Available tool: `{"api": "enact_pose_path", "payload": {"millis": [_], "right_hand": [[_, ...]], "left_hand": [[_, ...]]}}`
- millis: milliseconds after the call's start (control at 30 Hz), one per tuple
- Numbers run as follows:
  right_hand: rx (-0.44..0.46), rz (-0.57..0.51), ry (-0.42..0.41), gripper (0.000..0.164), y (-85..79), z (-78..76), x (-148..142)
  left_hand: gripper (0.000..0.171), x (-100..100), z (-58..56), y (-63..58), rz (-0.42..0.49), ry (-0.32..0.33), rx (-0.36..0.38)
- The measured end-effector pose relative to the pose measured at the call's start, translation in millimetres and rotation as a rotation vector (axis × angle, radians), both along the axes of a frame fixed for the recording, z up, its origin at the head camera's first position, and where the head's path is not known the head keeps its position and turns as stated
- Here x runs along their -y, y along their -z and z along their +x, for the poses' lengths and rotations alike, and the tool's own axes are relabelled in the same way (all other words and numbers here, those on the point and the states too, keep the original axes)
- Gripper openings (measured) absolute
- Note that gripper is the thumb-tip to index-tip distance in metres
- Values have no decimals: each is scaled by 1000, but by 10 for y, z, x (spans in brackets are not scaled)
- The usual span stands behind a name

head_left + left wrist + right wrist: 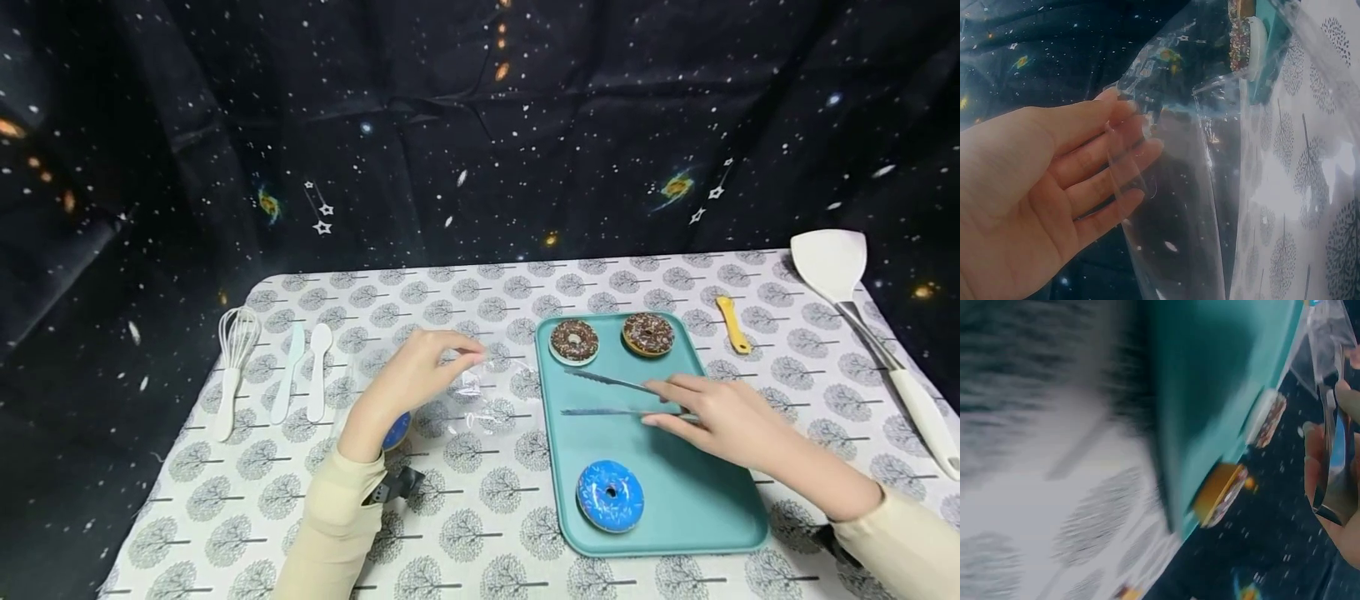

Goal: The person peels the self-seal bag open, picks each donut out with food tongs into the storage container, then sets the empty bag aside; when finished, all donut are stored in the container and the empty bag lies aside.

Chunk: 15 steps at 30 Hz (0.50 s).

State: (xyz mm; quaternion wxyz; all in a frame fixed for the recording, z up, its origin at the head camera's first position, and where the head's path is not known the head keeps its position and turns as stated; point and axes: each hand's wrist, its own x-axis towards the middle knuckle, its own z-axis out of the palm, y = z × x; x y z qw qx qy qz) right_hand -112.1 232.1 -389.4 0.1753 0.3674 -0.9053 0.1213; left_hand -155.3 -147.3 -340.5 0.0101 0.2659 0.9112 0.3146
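Note:
My left hand (418,371) pinches the edge of a clear plastic bag (1179,206) between thumb and fingertips, and the film spreads over the cloth. Partly behind that wrist lies a blue doughnut (397,431). Over the teal tray (690,517), my right hand (720,417) holds metal tongs (600,412), their two arms spread and pointing left with nothing between them. On the tray are a blue doughnut with pale sprinkles (592,504) near the front and two chocolate-topped doughnuts, one at the back left (585,350) and one at the back right (648,335).
To the left lie a white whisk (228,400), a pale green knife (287,379) and a white spoon (317,383). A small yellow tool (731,323) lies beyond the tray's right side. A white spatula (828,258) lies along the right edge of the tree-print tablecloth (465,533).

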Motion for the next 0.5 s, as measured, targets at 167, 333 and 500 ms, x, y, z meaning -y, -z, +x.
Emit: {"api": "enact_pose_path", "payload": {"millis": [167, 333, 500], "right_hand": [[-64, 3, -102, 43, -63, -222, 299], [-84, 15, -200, 42, -94, -411, 624], [-54, 92, -241, 46, -109, -550, 951]], "left_hand": [[25, 14, 11, 1, 2, -5, 10], [23, 14, 13, -13, 9, 9, -9], [22, 10, 14, -37, 13, 22, -26]]}}
